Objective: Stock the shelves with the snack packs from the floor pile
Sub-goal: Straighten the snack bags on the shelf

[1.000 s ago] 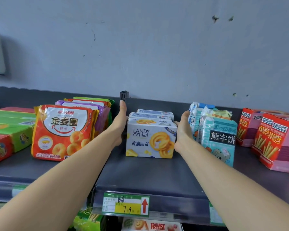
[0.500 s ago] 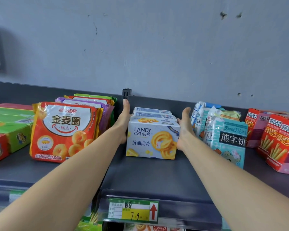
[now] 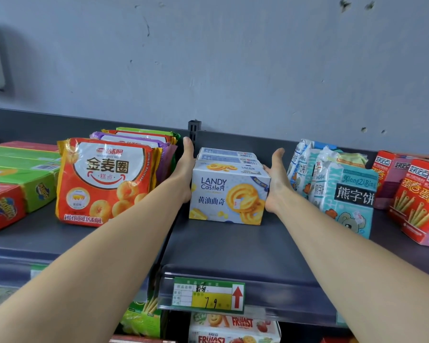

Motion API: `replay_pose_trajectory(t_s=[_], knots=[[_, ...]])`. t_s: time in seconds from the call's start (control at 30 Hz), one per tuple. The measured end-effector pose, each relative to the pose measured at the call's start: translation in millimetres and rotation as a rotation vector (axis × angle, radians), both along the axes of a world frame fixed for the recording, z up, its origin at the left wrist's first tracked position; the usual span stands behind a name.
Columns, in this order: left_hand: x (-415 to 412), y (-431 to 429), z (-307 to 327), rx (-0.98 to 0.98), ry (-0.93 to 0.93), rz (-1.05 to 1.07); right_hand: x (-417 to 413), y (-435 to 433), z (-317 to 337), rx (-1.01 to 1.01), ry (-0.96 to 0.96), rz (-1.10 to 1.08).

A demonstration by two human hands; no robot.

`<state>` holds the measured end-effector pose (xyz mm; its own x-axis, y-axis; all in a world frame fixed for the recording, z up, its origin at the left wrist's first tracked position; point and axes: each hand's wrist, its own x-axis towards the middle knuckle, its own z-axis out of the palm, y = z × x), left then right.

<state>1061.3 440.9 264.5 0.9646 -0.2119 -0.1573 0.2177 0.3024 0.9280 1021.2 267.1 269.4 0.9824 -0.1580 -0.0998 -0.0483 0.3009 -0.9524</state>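
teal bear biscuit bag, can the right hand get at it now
Probably yes: the right hand lies flat against the cookie box, and the teal bag stands just beside it with nothing between.

The right hand (image 3: 276,181) is sliding further back along the right side of the cookie boxes (image 3: 229,194), its palm flattening against them; the left hand (image 3: 185,174) is pressing closer on the opposite side; the row is lining up straighter; the view is drifting, carrying the price tag (image 3: 208,294) rightwards.
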Motion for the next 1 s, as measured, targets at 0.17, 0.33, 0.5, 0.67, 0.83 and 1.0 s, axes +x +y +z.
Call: replay_pose_trajectory(t_s=[0.17, 0.33, 0.5, 0.67, 0.83, 1.0], knots=[[-8.2, -1.6, 9.8, 0.111, -0.053, 0.142, -5.5, -0.7, 5.4, -0.054, 0.047, 0.018], [-19.4, -1.8, 34.5, 0.274, -0.187, 0.389, -19.0, 2.5, 25.4, -0.054, -0.021, -0.114], [-47.6, -17.7, 68.8, 0.408, -0.517, 0.418, -32.0, 3.3, 52.8, -0.352, -0.220, -0.199], [-70.0, -49.7, 83.7, 0.333, -0.680, 0.320, -67.3, -24.3, 85.7, -0.473, -0.462, -0.400], [-86.8, -109.8, 74.6, 0.384, -0.707, 0.095, -88.0, -83.5, 67.8, -0.534, -0.505, -0.757], [-86.7, -155.8, 46.5, 0.441, -0.584, -0.368, -86.5, -142.2, 30.2, -0.409, -0.204, -0.532]])
